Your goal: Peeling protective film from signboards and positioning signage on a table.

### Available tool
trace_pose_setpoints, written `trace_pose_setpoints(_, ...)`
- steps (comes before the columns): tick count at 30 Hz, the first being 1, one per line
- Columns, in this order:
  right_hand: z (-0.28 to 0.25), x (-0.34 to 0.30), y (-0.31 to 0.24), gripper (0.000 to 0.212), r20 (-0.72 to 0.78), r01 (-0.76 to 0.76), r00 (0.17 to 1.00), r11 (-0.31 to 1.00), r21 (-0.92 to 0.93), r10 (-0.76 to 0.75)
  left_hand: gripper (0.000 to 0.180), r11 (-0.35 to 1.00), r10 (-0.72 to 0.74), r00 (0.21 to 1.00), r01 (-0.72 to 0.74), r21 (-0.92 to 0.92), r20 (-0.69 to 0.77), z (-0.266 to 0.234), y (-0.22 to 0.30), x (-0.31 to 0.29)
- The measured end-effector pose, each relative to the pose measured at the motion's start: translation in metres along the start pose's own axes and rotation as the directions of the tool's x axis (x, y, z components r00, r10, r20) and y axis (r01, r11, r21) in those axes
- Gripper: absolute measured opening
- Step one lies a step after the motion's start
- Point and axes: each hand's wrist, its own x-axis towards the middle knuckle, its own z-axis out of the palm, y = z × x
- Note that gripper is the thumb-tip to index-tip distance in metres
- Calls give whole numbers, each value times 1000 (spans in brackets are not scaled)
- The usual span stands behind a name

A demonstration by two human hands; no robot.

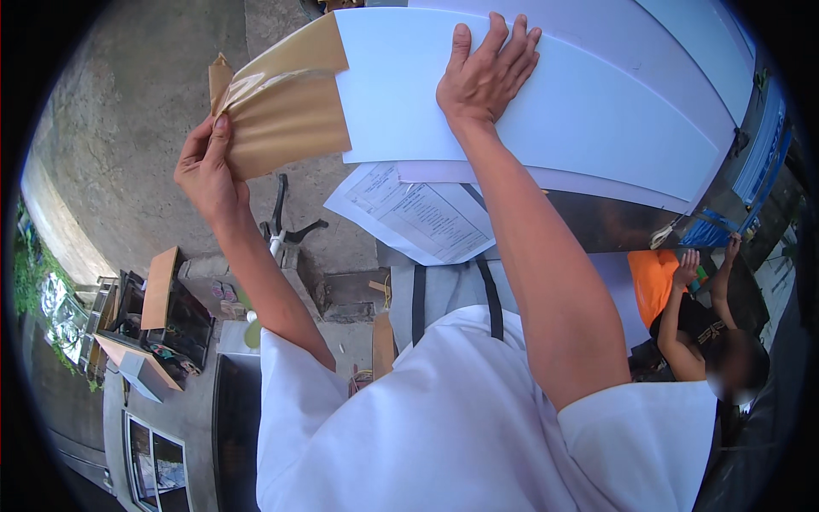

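Observation:
My left hand (206,169) pinches a brown paper film (286,111) that curls away from the left end of a large white sheet (597,119). The film is partly lifted and folded over itself near my thumb. My right hand (488,72) lies flat, fingers spread, on the top of the white sheet and presses it down. More white sheets (665,43) lie stacked under and beyond it. My sleeves and front are white cloth.
A printed paper form (422,213) sticks out from under the white sheets. Another person (708,324) in dark clothes, arms raised, is at the right by an orange object (653,282). Concrete ground, wooden boards and crates (145,324) lie at the left.

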Motion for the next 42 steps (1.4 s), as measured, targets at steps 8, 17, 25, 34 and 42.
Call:
trace_pose_setpoints(8,-5,-11,-6,57,56,-40,998,998,-46,43,17,891,423,867,-345,296,-263,-226,144,129)
trace_pose_setpoints(17,-1,1,-3,47,7,17,1000,999,-50,-17,44,904,364,931,-352,243,-5,-108,92,117)
trace_pose_setpoints(25,-5,6,-8,47,2,9,1000,997,-76,-9,37,931,352,916,-363,28,191,134,-83,156)
trace_pose_setpoints(34,-5,4,-2,47,18,2,1000,996,-85,0,45,883,-6,1000,15,470,-21,152,-174,116)
trace_pose_setpoints(42,-5,4,-15,47,56,-75,995,994,-83,80,31,968,-226,964,206,145,142,41,-89,6)
